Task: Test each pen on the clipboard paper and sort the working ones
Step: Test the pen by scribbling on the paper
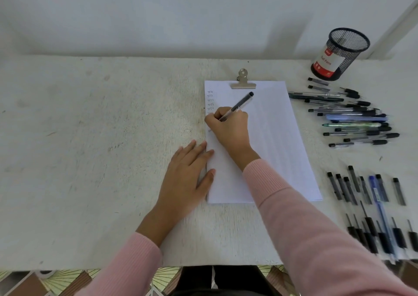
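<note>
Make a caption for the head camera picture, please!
Right hand tests a pen on clipboard paper while left hand rests on its edge.

Plain white wall [158, 13] at the back; worn, speckled white table [90, 137] before it; fan-patterned floor tiles [56, 282] below.

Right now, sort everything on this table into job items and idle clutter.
Job: pen in the right hand, clipboard paper touched by the left hand, far pen pile, near pen row.
Idle: mesh cup, standing untouched at the far right.
</note>
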